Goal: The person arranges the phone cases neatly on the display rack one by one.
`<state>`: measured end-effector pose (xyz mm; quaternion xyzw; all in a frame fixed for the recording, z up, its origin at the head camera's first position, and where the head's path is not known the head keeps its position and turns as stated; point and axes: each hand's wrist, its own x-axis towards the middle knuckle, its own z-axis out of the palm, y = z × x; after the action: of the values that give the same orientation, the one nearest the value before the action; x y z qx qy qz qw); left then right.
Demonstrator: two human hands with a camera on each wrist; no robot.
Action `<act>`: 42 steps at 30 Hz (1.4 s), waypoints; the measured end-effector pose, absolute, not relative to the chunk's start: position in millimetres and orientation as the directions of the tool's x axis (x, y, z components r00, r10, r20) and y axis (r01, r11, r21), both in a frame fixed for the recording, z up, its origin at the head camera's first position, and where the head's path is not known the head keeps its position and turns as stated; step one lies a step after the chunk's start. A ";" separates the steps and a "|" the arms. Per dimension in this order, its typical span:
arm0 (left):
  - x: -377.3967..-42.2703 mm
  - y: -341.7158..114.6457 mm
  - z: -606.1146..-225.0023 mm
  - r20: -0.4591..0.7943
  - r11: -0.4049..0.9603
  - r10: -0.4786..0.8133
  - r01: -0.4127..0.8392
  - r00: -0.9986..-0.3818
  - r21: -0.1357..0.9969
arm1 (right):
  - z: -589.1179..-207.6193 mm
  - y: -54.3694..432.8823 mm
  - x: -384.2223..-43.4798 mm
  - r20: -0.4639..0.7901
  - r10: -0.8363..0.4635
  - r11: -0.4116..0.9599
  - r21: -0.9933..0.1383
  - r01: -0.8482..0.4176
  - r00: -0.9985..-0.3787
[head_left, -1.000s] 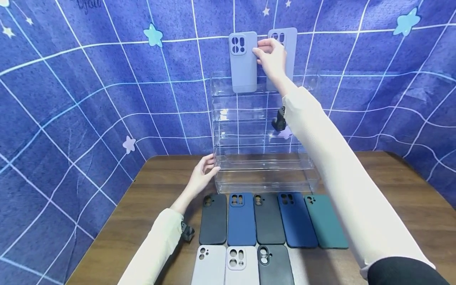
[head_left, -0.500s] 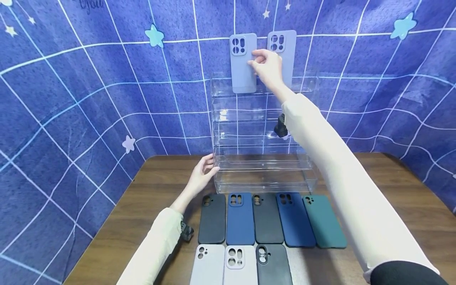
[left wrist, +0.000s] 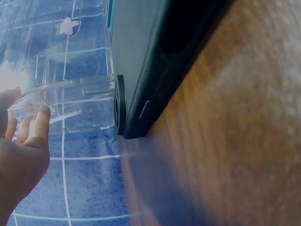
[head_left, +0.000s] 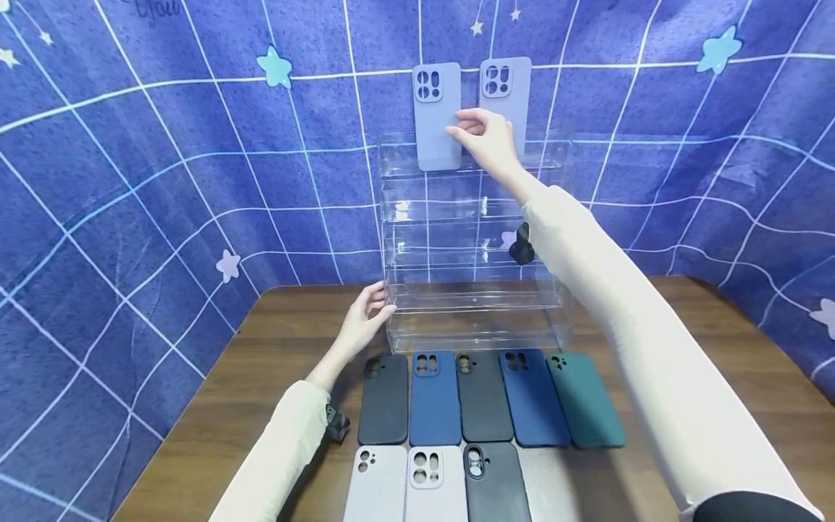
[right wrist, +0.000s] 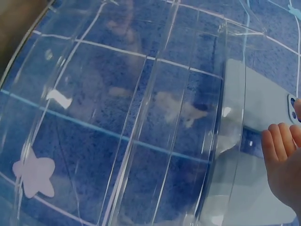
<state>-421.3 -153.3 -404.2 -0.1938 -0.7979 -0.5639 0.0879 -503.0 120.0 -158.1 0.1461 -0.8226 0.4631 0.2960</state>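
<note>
A clear tiered display rack [head_left: 479,297] stands upright at the back of the table. My left hand [head_left: 359,319] grips its left side edge, thumb in front and fingers along the side panel. Two pale lavender phone cases stand in the top tier: a left case [head_left: 433,130] and a right case [head_left: 518,90]. My right hand [head_left: 489,141] is in front of them, thumb and fingertips apart near the left case's right edge. It partly covers the right case. In the right wrist view both cases stand behind the clear front lip, beside my right hand [right wrist: 284,162].
Several phone cases lie in front of the rack: black [head_left: 383,399], blue [head_left: 435,399], dark grey [head_left: 485,397], navy [head_left: 535,399] and green [head_left: 587,400]. Nearer are two light cases and a dark case [head_left: 499,486]. A blue starry cloth [head_left: 196,181] hangs behind the wooden table [head_left: 228,391].
My right hand has moved down along the left lavender case's right edge, away from its top. Both lavender cases stay standing in the top tier. My left hand has stayed at the rack's side.
</note>
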 end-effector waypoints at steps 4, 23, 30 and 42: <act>-420.8 -153.3 -404.1 0.364 0.289 0.208 0.412 -0.908 0.864 | -154.8 126.4 -490.3 0.615 0.005 0.522 -0.674 -0.522 -0.788; -423.0 -156.2 -405.8 0.361 0.329 0.207 0.412 -0.910 0.850 | -163.0 165.5 -441.8 0.574 -0.025 0.530 -0.687 -0.498 -0.818; -417.9 -151.3 -400.8 0.323 0.335 0.222 0.383 -0.920 0.861 | -183.4 186.4 -427.9 0.520 -0.034 0.541 -0.709 -0.453 -0.854; -395.7 -146.5 -382.2 0.292 0.311 0.214 0.348 -0.932 0.884 | -215.7 204.1 -417.6 0.508 -0.056 0.494 -0.734 -0.466 -0.860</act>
<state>-395.7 -146.5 -382.2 -0.1742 -0.8073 -0.5607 0.0597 -417.6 204.1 -215.7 0.1557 -0.8372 0.4785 0.2143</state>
